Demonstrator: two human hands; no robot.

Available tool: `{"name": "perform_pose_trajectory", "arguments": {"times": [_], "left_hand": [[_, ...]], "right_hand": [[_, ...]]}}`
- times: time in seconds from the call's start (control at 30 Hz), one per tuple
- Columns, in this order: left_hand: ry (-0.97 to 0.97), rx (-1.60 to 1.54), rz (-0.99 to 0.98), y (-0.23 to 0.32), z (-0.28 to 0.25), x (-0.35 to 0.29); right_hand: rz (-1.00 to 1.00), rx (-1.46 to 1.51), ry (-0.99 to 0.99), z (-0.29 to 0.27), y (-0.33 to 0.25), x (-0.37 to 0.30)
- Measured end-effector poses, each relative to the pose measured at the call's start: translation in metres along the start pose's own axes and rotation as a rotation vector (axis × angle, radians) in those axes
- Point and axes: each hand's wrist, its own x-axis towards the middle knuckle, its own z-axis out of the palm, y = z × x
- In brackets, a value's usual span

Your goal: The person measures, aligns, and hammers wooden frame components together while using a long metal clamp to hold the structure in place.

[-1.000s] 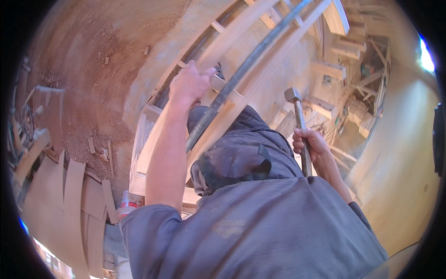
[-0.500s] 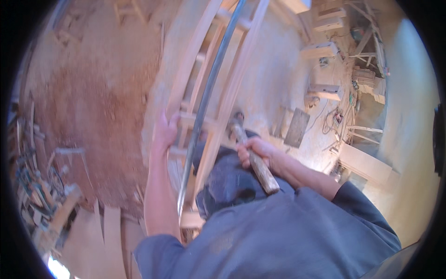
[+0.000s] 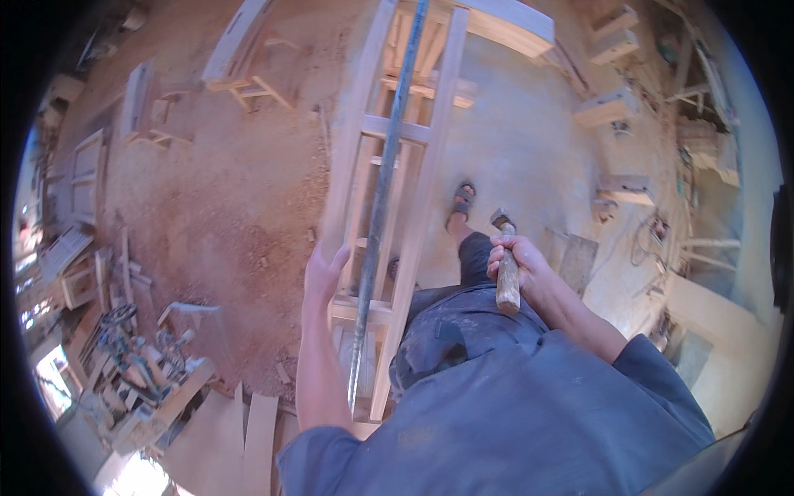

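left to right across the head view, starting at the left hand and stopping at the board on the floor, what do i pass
Left hand at the wooden frame's left edge → metal pipe → sandalled foot → right hand gripping the hammer → grey-brown board.

Wooden frame (image 3: 426, 182) and metal pipe (image 3: 385, 174) both cut off at top edge, right hand (image 3: 521, 258) covers part of hammer handle (image 3: 509, 289), left leg (image 3: 423, 301) partly hidden behind frame, lower-left clutter (image 3: 136, 351) too small to ID.

open: floor (image 3: 521, 124) beyond sandal (image 3: 465, 194) | obstacle: pipe (image 3: 382, 190) (lengthwise) over wooden frame (image 3: 420, 198)
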Motion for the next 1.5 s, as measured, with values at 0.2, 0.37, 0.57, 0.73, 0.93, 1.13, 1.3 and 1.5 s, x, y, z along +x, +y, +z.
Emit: {"name": "perform_pose_trajectory", "arguments": {"times": [0.2, 0.37, 0.57, 0.73, 0.93, 1.13, 1.3, 1.5], "left_hand": [[-0.089, -0.119, -0.113, 0.062, 0.006, 0.151], [-0.146, -0.341, -0.135, 0.101, 0.016, 0.198], [-0.317, -0.467, -0.368, 0.085, 0.010, 0.238], [-0.233, -0.482, -0.220, 0.090, 0.025, 0.238], [-0.162, -0.489, -0.251, 0.097, 0.014, 0.224], [-0.165, -0.448, -0.203, 0.074, 0.022, 0.236], [-0.168, -0.390, -0.213, 0.067, 0.013, 0.237], [-0.111, -0.326, -0.242, 0.045, 0.024, 0.253]], "right_hand": [[0.084, -0.152, -0.136, 0.087, -0.044, 0.000], [0.126, -0.070, -0.287, 0.060, -0.108, 0.011], [-0.521, 0.192, 0.167, -0.105, -0.222, -0.009], [-0.424, 0.080, 0.275, 0.046, -0.074, 0.035], [-0.129, -0.217, -0.060, 0.127, -0.089, -0.006], [-0.398, 0.143, 0.319, 0.035, -0.141, 0.010], [0.014, -0.247, -0.056, 0.155, -0.052, -0.002], [-0.313, -0.361, -0.156, 0.162, -0.104, -0.028]]}}
